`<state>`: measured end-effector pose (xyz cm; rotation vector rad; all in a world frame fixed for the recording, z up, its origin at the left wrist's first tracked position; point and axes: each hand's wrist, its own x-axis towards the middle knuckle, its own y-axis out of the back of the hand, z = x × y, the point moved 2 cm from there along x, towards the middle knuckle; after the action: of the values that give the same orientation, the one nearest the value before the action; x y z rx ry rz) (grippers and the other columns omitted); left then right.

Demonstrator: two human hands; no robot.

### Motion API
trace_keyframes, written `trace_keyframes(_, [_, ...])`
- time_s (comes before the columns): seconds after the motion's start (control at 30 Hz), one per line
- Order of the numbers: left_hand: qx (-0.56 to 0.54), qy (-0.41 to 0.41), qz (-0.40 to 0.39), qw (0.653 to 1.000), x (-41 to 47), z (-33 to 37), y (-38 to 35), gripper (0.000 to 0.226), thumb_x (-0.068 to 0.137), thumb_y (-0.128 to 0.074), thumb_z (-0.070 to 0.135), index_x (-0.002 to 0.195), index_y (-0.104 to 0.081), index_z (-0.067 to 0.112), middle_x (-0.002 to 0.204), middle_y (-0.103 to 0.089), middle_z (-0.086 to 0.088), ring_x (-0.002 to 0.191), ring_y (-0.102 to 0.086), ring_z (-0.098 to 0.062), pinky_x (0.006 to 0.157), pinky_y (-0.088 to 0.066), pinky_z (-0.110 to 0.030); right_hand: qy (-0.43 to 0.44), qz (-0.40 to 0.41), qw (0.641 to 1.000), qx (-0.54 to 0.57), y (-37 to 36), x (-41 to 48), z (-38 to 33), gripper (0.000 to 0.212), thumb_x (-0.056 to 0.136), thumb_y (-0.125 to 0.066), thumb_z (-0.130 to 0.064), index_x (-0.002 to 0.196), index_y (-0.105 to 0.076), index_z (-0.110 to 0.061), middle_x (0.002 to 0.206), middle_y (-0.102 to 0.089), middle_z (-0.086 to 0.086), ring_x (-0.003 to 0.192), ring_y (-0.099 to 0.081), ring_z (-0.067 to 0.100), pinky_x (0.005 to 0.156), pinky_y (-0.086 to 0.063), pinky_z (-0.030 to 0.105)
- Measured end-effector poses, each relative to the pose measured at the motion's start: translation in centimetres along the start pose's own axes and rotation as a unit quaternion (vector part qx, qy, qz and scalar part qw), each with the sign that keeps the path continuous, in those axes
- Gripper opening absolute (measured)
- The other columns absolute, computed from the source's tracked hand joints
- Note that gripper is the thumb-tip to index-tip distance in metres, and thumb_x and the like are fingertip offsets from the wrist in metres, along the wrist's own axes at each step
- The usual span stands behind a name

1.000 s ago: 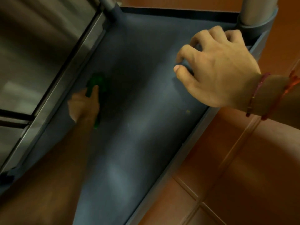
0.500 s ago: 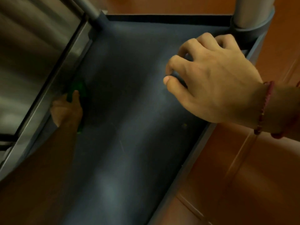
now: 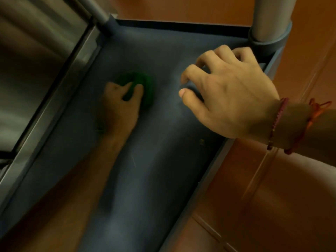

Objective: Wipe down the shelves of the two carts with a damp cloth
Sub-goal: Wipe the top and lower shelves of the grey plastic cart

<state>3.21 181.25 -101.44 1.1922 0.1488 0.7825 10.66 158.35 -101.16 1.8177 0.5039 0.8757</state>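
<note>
Left hand (image 3: 120, 104): fingers curled over green cloth (image 3: 146, 82), pressing it on grey cart shelf (image 3: 145, 179).
Right hand (image 3: 231, 99): fingers bent, spread apart, holding nothing, near corner post (image 3: 271, 17).

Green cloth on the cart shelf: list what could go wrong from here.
The green cloth is bunched under the left hand, so strips of the shelf may go unwiped. The yellowish speck by the right rim lies well off the cloth and could be missed.
</note>
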Motion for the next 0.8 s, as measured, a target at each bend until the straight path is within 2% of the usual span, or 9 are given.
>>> trace_keyframes(0.1, [-0.02, -0.051, -0.013, 0.998, -0.8, 0.4, 0.0, 0.026, 0.088, -0.067, 0.04, 0.085, -0.071, 0.014, 0.087, -0.053, -0.007, 0.079, -0.057, -0.025, 0.069, -0.045, -0.034, -0.004, -0.006, 1.0, 0.005, 0.0, 0.1, 0.0, 0.055, 0.097, -0.018, -0.052, 0.116, -0.059, -0.019, 0.113, -0.059, 0.013, 0.104, -0.052, 0.036, 0.093, -0.037, 0.054])
trace_keyframes(0.17, [-0.019, -0.035, -0.013, 0.999, 0.5, -0.8, 0.1, 0.029, 0.088, -0.065, 0.041, 0.091, -0.073, 0.013, 0.091, -0.056, -0.011, 0.084, -0.06, -0.03, 0.074, -0.048, -0.037, -0.004, -0.009, 1.0, 0.004, -0.1, 0.2, 0.1, 0.057, 0.097, -0.018, -0.053, 0.116, -0.059, -0.019, 0.113, -0.059, 0.013, 0.105, -0.052, 0.035, 0.093, -0.037, 0.054])
trace_keyframes(0.3, [0.11, 0.109, 0.054, 0.986, 3.8, -5.7, 2.0, 0.047, 0.095, -0.057, 0.045, 0.126, -0.067, 0.011, 0.123, -0.063, -0.022, 0.114, -0.06, -0.035, 0.096, -0.045, -0.036, -0.008, -0.009, 1.0, 0.002, 0.0, 0.1, 0.1, 0.057, 0.097, -0.017, -0.054, 0.116, -0.059, -0.021, 0.113, -0.059, 0.012, 0.105, -0.052, 0.034, 0.093, -0.037, 0.053])
trace_keyframes(0.37, [0.111, 0.174, 0.067, 0.976, 4.2, -7.1, 2.8, 0.049, 0.097, -0.055, 0.044, 0.132, -0.063, 0.011, 0.128, -0.063, -0.021, 0.119, -0.059, -0.034, 0.099, -0.045, -0.036, -0.009, -0.006, 1.0, 0.004, -0.2, 0.1, -0.1, 0.056, 0.097, -0.018, -0.055, 0.115, -0.059, -0.021, 0.111, -0.058, 0.011, 0.104, -0.052, 0.034, 0.092, -0.037, 0.051])
trace_keyframes(0.43, [0.102, 0.176, 0.068, 0.977, 4.0, -6.6, 2.4, 0.047, 0.098, -0.055, 0.042, 0.131, -0.063, 0.01, 0.127, -0.064, -0.022, 0.118, -0.06, -0.034, 0.099, -0.045, -0.037, -0.011, -0.003, 1.0, 0.006, -0.2, 0.1, 0.1, 0.055, 0.097, -0.019, -0.055, 0.114, -0.059, -0.022, 0.111, -0.059, 0.01, 0.104, -0.051, 0.033, 0.092, -0.037, 0.051])
trace_keyframes(0.53, [0.093, 0.124, 0.053, 0.986, 2.1, -4.4, 2.0, 0.047, 0.096, -0.058, 0.042, 0.127, -0.065, 0.007, 0.124, -0.063, -0.024, 0.116, -0.058, -0.038, 0.099, -0.042, -0.039, -0.015, 0.004, 1.0, 0.012, -0.1, 0.1, 0.1, 0.056, 0.098, -0.02, -0.055, 0.117, -0.059, -0.02, 0.112, -0.059, 0.011, 0.103, -0.052, 0.034, 0.092, -0.037, 0.051])
trace_keyframes(0.6, [0.057, 0.071, 0.021, 0.996, -0.4, -2.4, 1.5, 0.047, 0.093, -0.062, 0.043, 0.12, -0.069, 0.006, 0.114, -0.064, -0.022, 0.107, -0.059, -0.038, 0.092, -0.044, -0.041, -0.017, 0.005, 1.0, 0.015, -0.1, 0.1, 0.0, 0.057, 0.098, -0.018, -0.055, 0.119, -0.057, -0.019, 0.112, -0.059, 0.011, 0.103, -0.052, 0.034, 0.093, -0.037, 0.052])
trace_keyframes(0.7, [0.003, 0.009, -0.042, 0.999, -5.6, 1.1, 1.2, 0.05, 0.084, -0.058, 0.052, 0.114, -0.073, 0.015, 0.093, -0.058, -0.008, 0.086, -0.058, -0.026, 0.076, -0.047, -0.034, -0.017, -0.005, 1.0, 0.023, 0.1, 0.1, -0.1, 0.061, 0.099, -0.016, -0.057, 0.122, -0.056, -0.017, 0.113, -0.059, 0.012, 0.104, -0.052, 0.036, 0.093, -0.036, 0.053])
trace_keyframes(0.8, [-0.059, -0.118, -0.067, 0.989, -10.6, 4.8, 1.9, 0.041, 0.086, -0.059, 0.044, 0.106, -0.078, 0.013, 0.073, -0.039, 0.007, 0.062, -0.04, -0.007, 0.056, -0.033, -0.02, -0.018, 0.002, 1.0, 0.025, 0.2, 0.1, -0.1, 0.062, 0.099, -0.016, -0.059, 0.123, -0.056, -0.017, 0.112, -0.06, 0.013, 0.103, -0.052, 0.037, 0.093, -0.036, 0.052])
